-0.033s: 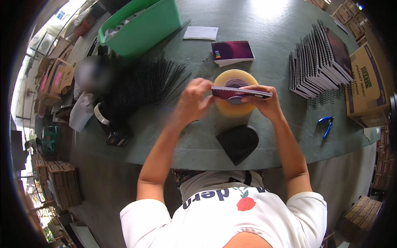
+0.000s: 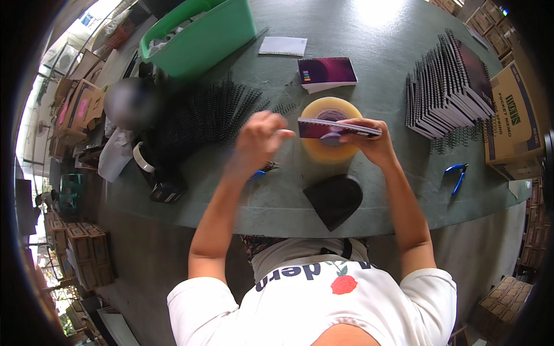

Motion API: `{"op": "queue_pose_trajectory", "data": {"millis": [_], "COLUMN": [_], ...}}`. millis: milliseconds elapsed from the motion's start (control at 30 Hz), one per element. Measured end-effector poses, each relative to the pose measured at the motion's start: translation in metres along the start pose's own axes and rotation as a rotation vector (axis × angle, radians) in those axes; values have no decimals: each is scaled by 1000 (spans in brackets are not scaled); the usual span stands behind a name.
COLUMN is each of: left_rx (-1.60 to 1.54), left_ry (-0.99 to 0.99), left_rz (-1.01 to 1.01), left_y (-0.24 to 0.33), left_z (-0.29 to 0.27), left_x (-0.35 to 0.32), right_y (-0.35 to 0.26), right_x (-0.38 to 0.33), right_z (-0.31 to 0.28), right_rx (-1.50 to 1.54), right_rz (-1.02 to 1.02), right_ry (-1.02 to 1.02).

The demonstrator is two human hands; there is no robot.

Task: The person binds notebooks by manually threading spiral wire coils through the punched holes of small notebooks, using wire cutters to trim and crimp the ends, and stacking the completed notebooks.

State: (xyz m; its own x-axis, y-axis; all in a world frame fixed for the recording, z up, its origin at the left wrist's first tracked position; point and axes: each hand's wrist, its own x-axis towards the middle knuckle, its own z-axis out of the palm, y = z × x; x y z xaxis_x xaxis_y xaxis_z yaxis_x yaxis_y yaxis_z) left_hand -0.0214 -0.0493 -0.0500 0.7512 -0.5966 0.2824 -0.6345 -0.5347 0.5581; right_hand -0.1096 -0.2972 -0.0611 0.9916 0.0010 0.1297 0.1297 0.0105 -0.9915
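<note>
- The right hand (image 2: 369, 134) grips the right end of a thin spiral notebook (image 2: 317, 126); clock directions are from this notebook, 12 being away from the person.
- The left hand (image 2: 261, 136), at 9 o'clock, is just beside the free end; its fingers are curled and blurred, so I cannot tell if it holds something.
- Below the notebook, a yellowish ring-shaped roll (image 2: 332, 152) lies on the bench (image 2: 384, 63).
- At 6 o'clock, a black rounded piece (image 2: 336, 199).
- At 8, near the left wrist, a blue-handled tool (image 2: 258, 174), partly hidden.
- At 12, purple-covered notebooks (image 2: 328, 72).
- At 9, farther, black spiral coils (image 2: 202, 112); at 10, a green bin (image 2: 210, 49).
- Between 2 and 3, stacked spiral notebooks (image 2: 444, 95).
- At 4, blue pliers (image 2: 459, 177).
</note>
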Motion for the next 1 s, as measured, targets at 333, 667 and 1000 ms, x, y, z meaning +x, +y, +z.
{"op": "queue_pose_trajectory", "data": {"millis": [333,667,1000], "left_rx": [225,-666,-547], "left_ry": [99,187,307], "left_rz": [-199,-236,-101], "left_y": [-38,41,40], "left_z": [-32,-41,-6], "left_x": [-28,-6,-7], "right_y": [-5,-3,-2], "right_x": [6,2,3], "right_z": [3,2,-6], "right_rx": [-33,31,-56], "right_rz": [-33,13,0], "right_ry": [54,34,-53]}}
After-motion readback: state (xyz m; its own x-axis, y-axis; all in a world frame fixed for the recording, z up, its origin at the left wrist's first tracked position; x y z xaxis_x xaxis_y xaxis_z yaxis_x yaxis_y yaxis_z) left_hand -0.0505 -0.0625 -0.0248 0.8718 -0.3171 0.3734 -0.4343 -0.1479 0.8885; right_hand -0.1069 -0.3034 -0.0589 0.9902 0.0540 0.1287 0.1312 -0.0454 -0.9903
